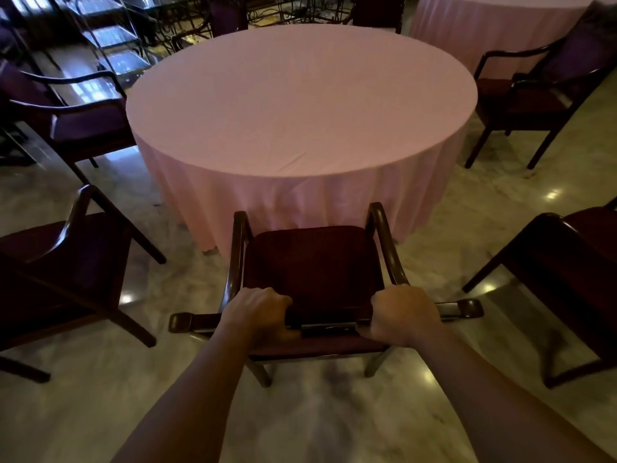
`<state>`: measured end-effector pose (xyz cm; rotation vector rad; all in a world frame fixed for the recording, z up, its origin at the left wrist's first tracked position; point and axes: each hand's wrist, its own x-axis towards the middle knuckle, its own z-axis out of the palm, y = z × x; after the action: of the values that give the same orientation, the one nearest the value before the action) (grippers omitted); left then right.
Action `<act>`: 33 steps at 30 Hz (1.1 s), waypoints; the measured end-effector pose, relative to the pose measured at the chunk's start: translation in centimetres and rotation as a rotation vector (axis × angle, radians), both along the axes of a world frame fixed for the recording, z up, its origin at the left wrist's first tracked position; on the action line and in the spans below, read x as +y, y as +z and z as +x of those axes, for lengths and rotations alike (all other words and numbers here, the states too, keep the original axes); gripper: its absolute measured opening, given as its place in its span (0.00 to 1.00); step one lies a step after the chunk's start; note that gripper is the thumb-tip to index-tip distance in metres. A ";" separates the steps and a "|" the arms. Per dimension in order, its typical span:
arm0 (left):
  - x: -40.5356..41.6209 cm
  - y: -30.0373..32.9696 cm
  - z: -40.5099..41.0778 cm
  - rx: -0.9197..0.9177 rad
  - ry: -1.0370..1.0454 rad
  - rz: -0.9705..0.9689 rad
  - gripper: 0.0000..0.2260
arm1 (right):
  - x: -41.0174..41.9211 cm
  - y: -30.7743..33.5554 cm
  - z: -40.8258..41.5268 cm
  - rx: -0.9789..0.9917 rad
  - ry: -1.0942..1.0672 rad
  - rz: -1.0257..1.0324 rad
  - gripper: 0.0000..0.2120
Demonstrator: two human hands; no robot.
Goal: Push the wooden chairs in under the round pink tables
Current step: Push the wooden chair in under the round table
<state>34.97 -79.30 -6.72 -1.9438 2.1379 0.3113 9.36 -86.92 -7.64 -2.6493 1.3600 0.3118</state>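
Pink cloth drapes the round table (300, 105) almost to the pale marble floor (327, 419), with a second pink table (494, 31) at the top right and dark armchairs standing back from the near table at the left (76, 121), right (534, 98), lower left (66, 262) and lower right (574, 279). The wooden chair (314, 265) nearest the camera faces the table, its armrest fronts just meeting the hanging cloth. The left hand (257, 312) and right hand (404, 312) each curl their fingers over its top rail, gripping it.
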 end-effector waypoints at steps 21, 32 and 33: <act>-17.6 -0.4 2.6 0.009 -0.071 -0.010 0.23 | -17.8 0.3 2.4 0.055 -0.005 -0.002 0.22; -22.3 -0.3 2.5 0.072 -0.047 -0.040 0.21 | -22.9 0.9 2.6 0.100 0.007 -0.052 0.24; -22.8 -0.2 2.5 0.077 -0.047 -0.039 0.21 | -23.4 0.9 2.6 0.098 0.004 -0.050 0.24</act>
<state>37.49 -102.05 -6.96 -1.9291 2.2499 0.3439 11.92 -110.31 -6.75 -2.7109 1.4082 0.4187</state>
